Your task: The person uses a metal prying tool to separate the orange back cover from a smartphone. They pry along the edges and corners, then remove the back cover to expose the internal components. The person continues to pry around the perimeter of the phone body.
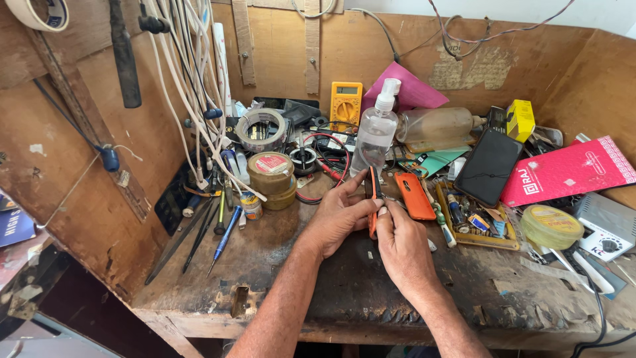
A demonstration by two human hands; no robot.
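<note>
My left hand and my right hand meet over the middle of a worn wooden workbench. Together they hold a small orange-and-black phone on its edge, the left thumb and fingers on its left side, the right fingers at its lower right. A thin metal tool juts out to the right between my fingers. Just right of the hands an orange phone back cover lies flat on the bench.
A clear spray bottle, a yellow multimeter, tape rolls and screwdrivers crowd the back and left. A black phone, a parts tray, a pink box and a yellow tape roll sit right.
</note>
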